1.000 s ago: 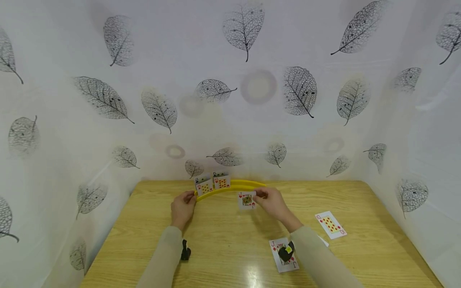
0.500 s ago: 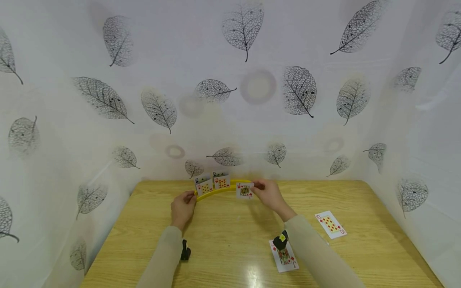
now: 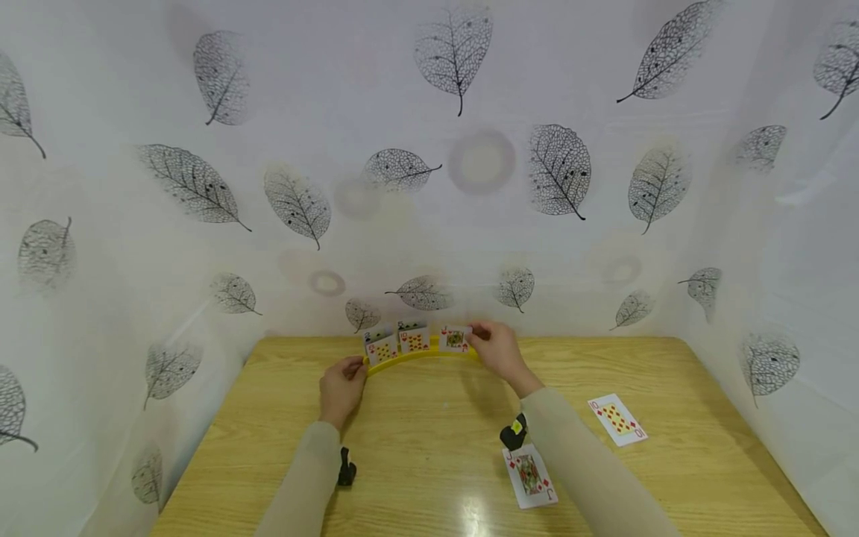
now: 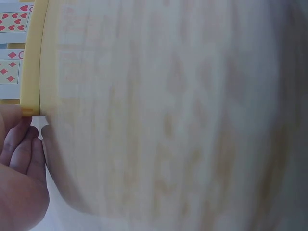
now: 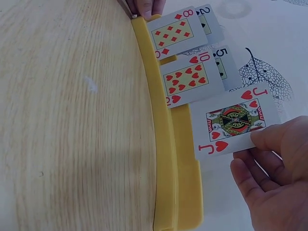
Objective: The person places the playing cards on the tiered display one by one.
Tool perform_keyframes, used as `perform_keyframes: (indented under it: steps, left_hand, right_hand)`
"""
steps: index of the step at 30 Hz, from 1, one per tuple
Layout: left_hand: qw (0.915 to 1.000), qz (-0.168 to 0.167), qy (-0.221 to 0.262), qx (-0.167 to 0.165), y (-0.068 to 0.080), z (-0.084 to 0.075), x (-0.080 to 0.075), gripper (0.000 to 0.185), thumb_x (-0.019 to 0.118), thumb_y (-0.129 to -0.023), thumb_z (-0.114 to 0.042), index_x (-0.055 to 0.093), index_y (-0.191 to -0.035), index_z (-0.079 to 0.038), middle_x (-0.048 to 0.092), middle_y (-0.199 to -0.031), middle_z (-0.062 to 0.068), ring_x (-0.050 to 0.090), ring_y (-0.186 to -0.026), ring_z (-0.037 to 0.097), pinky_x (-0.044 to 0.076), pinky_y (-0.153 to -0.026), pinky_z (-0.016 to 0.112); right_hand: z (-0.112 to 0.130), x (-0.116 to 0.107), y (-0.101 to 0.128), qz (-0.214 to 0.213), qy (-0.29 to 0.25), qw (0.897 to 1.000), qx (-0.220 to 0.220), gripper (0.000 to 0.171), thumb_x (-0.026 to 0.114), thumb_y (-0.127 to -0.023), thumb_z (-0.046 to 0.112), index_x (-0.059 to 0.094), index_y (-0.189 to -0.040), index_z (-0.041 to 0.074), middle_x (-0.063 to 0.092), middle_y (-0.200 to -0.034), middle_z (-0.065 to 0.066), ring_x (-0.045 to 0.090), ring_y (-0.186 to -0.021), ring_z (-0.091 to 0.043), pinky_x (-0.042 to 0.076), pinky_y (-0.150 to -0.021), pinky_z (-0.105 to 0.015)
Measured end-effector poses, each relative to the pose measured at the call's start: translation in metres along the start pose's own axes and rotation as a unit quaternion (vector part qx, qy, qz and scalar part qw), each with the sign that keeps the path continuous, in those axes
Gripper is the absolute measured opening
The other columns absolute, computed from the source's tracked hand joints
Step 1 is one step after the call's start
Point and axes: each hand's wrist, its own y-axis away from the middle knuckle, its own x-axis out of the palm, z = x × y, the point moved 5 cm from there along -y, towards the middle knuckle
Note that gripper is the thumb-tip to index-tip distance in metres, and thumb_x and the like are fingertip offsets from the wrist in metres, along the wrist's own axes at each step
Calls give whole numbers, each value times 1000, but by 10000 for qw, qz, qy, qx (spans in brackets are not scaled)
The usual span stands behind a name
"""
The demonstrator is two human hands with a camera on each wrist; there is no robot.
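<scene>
My right hand (image 3: 498,350) pinches a jack of hearts (image 5: 236,118) by its right side, thumb on the face. The card stands face toward me at the curved yellow card holder (image 5: 166,183), its lower edge over the holder's rear part. At the holder's left end, my left hand (image 3: 341,389) grips the tip, thumb on top. An eight of diamonds (image 5: 171,33) and a ten of hearts (image 5: 185,79) stand in the front of the holder. Behind them show a two (image 5: 207,24) and a five (image 5: 224,67), both black-suited and partly hidden.
A jack of diamonds (image 3: 530,477) lies face up on the wooden table (image 3: 416,447), beside my right forearm. Farther right lies a ten of diamonds (image 3: 617,419). A white leaf-patterned sheet (image 3: 429,239) hangs close behind the holder. Black wrist gear (image 3: 513,434) sits by the right sleeve.
The right hand has carried the jack of hearts away from me and slightly left, from in front of the holder up to it. The left hand has stayed on the holder's end.
</scene>
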Motion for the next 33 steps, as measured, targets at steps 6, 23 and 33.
perform_keyframes:
  steps: [6,23,33]
  left_hand:
    - [10000,-44,-6,26,-1,2,-1,26,69,-100,-10,74,-124,0,78,-116,20,75,-109,35,63,-95,48]
    - [9999,-104,4,-37,0,4,0,26,69,-100,-10,74,-124,-2,78,-117,20,75,-109,35,63,-95,48]
    - [9999,-103,43,-93,-1,5,1,26,70,-99,-10,75,-124,-3,78,-116,18,75,-108,34,63,-95,47]
  right_hand:
    - [3,2,-10,-97,33,9999,-27,25,69,-100,10,74,-121,-3,76,-110,-18,71,-100,-30,62,-88,-43]
    - [5,14,-27,-79,-167,9998,103,28,67,-102,11,73,-126,-2,76,-117,-19,71,-105,-32,62,-89,-44]
    - [5,15,-32,-86,-128,9999,42,28,66,-103,9,72,-127,-2,75,-116,-19,71,-104,-32,62,-90,-45]
